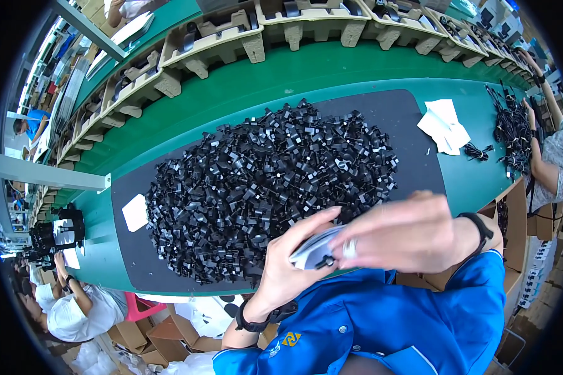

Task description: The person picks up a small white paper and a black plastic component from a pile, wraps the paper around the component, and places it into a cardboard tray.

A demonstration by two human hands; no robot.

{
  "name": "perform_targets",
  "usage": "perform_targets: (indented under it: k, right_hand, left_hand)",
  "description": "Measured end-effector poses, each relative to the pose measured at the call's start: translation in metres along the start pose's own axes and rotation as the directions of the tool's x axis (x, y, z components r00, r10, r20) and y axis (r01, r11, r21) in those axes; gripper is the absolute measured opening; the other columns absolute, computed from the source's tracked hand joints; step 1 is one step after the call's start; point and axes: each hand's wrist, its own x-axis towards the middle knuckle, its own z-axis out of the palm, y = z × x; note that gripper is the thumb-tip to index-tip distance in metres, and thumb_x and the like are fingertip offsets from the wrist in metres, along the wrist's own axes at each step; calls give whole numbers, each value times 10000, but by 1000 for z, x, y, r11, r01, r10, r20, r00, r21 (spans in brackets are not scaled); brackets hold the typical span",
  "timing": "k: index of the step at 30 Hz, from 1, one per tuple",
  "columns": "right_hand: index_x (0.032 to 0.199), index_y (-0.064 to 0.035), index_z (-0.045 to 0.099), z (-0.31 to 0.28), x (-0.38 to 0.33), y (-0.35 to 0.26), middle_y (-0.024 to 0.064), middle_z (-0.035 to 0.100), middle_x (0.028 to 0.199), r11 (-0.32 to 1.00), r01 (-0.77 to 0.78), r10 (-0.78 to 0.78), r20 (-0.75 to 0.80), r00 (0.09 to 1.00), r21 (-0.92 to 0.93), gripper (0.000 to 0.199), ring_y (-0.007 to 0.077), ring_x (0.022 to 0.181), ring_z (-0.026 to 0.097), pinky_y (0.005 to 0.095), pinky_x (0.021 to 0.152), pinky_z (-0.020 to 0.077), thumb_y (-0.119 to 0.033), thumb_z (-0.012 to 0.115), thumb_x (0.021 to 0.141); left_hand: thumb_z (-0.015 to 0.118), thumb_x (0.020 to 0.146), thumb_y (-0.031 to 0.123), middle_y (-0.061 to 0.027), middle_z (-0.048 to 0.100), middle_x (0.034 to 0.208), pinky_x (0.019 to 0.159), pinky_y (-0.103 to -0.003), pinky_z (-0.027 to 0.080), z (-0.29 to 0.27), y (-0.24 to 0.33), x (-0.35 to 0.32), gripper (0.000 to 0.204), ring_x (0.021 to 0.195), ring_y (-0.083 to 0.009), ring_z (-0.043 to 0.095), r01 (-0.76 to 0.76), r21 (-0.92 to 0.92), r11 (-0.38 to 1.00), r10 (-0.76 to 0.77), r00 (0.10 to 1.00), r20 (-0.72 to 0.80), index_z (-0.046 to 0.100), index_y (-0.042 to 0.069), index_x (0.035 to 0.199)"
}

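Observation:
Near the table's front edge, my left hand (284,265) is closed around a small flat white-and-grey packet (309,255), which looks like folded paper or a little bag. At its lower corner shows a small black piece (325,262). My right hand (397,234) is beside the packet, its fingertips touching or overlapping it; motion blurs them, and I cannot tell whether they grip anything. Just beyond both hands spreads a large heap of small black plastic parts (269,169), many with light metal ends, on a dark grey mat (400,119).
Moulded cardboard trays (313,28) holding black items line the far side. White papers (444,125) and a bundle of black cables (513,131) are at the right, near a co-worker's arms (541,144). Another person (81,309) sits at the left. Open cartons (516,225) stand at my right.

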Motion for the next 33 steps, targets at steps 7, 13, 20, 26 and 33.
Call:
perform_targets:
  k: [7,13,20,26,33]
  right_hand:
    - [914,-93,693,7,-7,-9,75,604,738,805,166,-191,16,981,-570,221,117,405,488,219,365,401,-91,661,695]
    - [988,-121,677,-14,3,-30,12,446,573,722,194,168,440,882,-664,308,94,377,451,249,325,323,-156,629,686]
    - [1013,-97,659,-5,13,-26,-2,397,528,756,182,130,416,900,-629,330,83,372,455,248,321,321,-159,615,692]
    - [944,-60,612,2,18,-11,10,453,503,774,231,89,462,882,-590,246,109,353,474,281,324,370,-124,590,707]
    - [892,-28,584,-8,25,-8,60,513,482,843,153,184,543,819,-516,197,179,396,554,318,347,412,-112,576,713]
  left_hand:
    - [738,660,-38,-94,670,1013,825,-284,511,10,7,2,690,930,-182,654,-37,187,982,31,999,35,494,89,1293]
    - [736,664,-29,-100,683,940,823,-291,506,2,3,6,682,878,-191,666,-52,194,980,31,993,110,480,56,1290]
    - [723,720,71,-129,685,876,841,-325,485,-14,-1,13,669,812,-214,674,-215,207,954,197,975,107,423,21,1316]
    - [714,706,22,-126,680,906,836,-325,498,-17,1,13,694,850,-225,666,-271,127,954,262,961,86,408,-2,1329]
    - [754,668,-10,-123,680,946,840,-319,503,-6,-2,13,876,873,-223,665,-235,83,968,235,972,9,270,-9,1398]
